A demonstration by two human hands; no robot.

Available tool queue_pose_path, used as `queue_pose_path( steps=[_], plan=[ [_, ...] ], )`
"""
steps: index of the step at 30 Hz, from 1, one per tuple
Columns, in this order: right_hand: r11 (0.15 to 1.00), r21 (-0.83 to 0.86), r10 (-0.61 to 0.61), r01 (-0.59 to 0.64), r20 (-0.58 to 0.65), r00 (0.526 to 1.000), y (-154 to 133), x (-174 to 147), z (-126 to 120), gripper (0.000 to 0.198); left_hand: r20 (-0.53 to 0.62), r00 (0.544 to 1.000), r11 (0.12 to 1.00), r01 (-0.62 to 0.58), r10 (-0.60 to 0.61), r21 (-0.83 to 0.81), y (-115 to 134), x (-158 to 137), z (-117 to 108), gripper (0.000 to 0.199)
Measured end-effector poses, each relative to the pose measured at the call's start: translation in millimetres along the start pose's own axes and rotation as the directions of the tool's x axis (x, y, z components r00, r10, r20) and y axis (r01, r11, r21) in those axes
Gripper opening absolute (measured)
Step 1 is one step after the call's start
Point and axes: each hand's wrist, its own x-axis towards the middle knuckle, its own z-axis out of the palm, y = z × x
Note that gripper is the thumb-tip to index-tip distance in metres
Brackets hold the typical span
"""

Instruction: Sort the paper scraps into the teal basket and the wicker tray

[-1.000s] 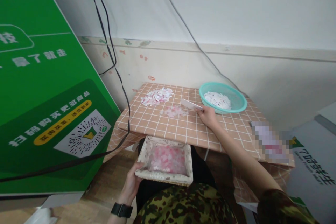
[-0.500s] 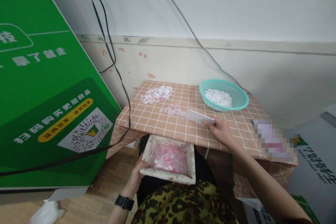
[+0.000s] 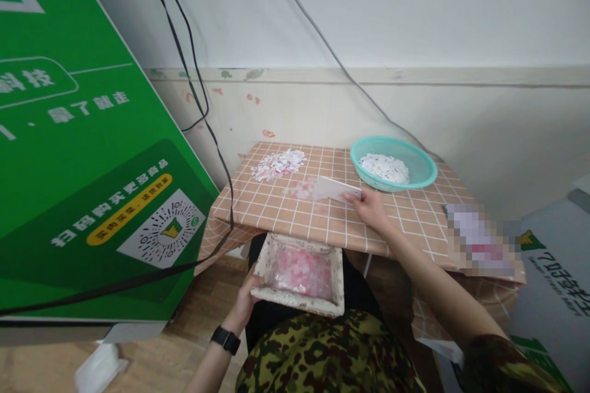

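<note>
My left hand grips the left side of a worn white foam box, held at my lap just below the table edge. Small pink and white flakes lie in the box. With my right hand I hold a flat white card, its far end against a thin scatter of pink and white pieces on the checked tablecloth. Behind that scatter sits a larger heap of white and pinkish paper-like pieces.
A teal plastic basket with white pieces stands at the back right. A blurred flat item lies at the table's right edge. To the left leans a big green panel, with a dark strap hanging before it.
My right hand has moved the card a little leftward and away from me, over the scattered pieces. The left hand still holds the box in about the same place.
</note>
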Motion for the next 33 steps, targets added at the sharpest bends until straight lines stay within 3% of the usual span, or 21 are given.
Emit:
queue_pose_path(
  steps=[5,10,14,20,25,30,33],
  plan=[
    [0.998,0.006,-0.063,0.063,0.105,0.993,-3,2,5,0.034,0.013,1.0,1.0,0.0,0.0,0.007,-2,4,-2,0.033],
    [0.998,0.062,0.012,-0.013,0.01,1.0,2,-3,3,0.037,-0.037,0.999,1.0,0.003,-0.002,0.021,-3,10,-1,0.039],
    [1.0,0.014,0.005,-0.006,0.015,1.0,7,-4,1,0.037,-0.025,1.0,1.0,-0.002,0.002,0.01,-4,13,-2,0.038],
    [0.992,0.088,-0.101,0.091,0.113,0.988,-3,14,10,0.034,0.016,1.0,1.0,-0.012,0.012,0.009,-1,13,1,0.033],
    [0.983,0.174,-0.083,0.054,0.168,0.982,-2,26,9,0.034,0.062,0.998,1.0,-0.012,0.011,0.009,2,9,4,0.025],
    [0.97,0.236,-0.125,0.057,0.283,0.951,-5,29,16,0.033,0.138,0.99,0.999,-0.037,0.037,-0.001,7,-2,11,0.035],
    [0.967,0.251,-0.103,0.032,0.277,0.955,-10,29,14,0.035,0.195,0.981,1.0,-0.02,0.015,0.022,15,-13,14,0.045]
  ],
)
